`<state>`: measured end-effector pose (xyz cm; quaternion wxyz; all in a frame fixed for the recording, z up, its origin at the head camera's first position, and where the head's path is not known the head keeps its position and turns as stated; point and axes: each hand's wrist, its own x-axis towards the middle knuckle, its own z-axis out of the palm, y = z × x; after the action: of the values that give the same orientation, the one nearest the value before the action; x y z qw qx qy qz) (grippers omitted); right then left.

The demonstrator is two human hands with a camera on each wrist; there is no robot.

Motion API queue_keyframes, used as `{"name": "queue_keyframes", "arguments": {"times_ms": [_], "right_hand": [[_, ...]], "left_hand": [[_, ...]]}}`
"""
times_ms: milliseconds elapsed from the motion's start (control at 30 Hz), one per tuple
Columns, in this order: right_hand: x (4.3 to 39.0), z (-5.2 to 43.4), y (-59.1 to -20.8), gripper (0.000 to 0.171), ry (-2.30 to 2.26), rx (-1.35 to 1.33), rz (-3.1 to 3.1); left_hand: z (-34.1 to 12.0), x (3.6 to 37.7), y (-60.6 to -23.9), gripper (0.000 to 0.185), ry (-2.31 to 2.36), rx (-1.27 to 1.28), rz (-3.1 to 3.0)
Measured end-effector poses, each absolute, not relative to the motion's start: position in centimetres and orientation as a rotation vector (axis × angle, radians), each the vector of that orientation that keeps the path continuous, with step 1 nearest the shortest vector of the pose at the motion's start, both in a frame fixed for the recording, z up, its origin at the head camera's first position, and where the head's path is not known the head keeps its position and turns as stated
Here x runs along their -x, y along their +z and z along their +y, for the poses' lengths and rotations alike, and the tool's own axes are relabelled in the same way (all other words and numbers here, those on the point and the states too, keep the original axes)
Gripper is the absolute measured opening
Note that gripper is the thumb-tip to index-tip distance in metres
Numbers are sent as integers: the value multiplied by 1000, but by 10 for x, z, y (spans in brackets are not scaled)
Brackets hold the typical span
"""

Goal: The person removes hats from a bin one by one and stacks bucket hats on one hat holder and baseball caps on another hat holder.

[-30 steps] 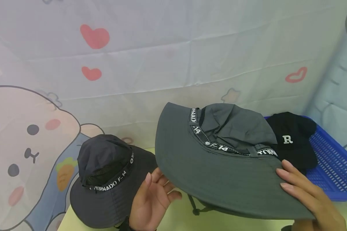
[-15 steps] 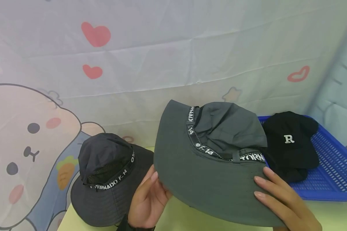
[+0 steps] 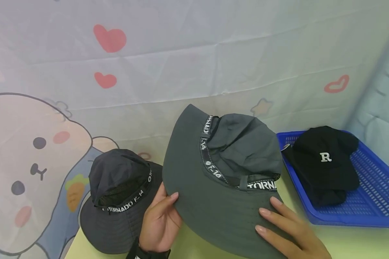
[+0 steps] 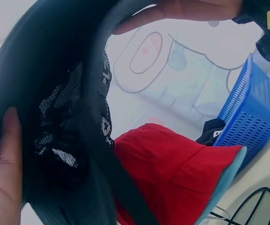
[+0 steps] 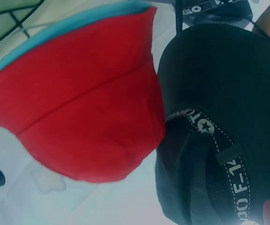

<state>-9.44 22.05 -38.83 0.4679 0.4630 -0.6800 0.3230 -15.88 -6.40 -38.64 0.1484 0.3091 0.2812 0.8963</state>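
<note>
A person is holding a grey hat (image 3: 220,180) tilted above a pale yellow-green bench (image 3: 343,241), near its middle. The left hand (image 3: 159,219) is pinching the brim's left edge between thumb and fingers (image 3: 168,199). The right hand (image 3: 288,233) is lying on the brim's front with fingers straight and relaxed. A dark hat (image 3: 116,201) is sitting at the bench's left edge. A blue basket (image 3: 376,194) at the right edge is holding a black cap (image 3: 324,165). A pale cloth (image 3: 181,54) printed with hearts and a cartoon rabbit is hanging behind the bench. The wrist views are also showing a red hat (image 5: 78,103).
</note>
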Motion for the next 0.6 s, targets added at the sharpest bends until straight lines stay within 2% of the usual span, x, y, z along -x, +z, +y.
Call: {"name": "queue_keyframes", "arguments": {"times_ms": [200, 367, 600], "right_hand": [[92, 213, -386, 52, 800, -1099, -1679], [99, 215, -391, 59, 784, -1084, -1688], [113, 217, -401, 62, 932, -1166, -1680]], "left_hand": [[-69, 162, -386, 65, 2605, -949, 723], [-73, 165, -386, 67, 2619, -990, 658], [-81, 166, -383, 67, 2598, -1069, 550]]}}
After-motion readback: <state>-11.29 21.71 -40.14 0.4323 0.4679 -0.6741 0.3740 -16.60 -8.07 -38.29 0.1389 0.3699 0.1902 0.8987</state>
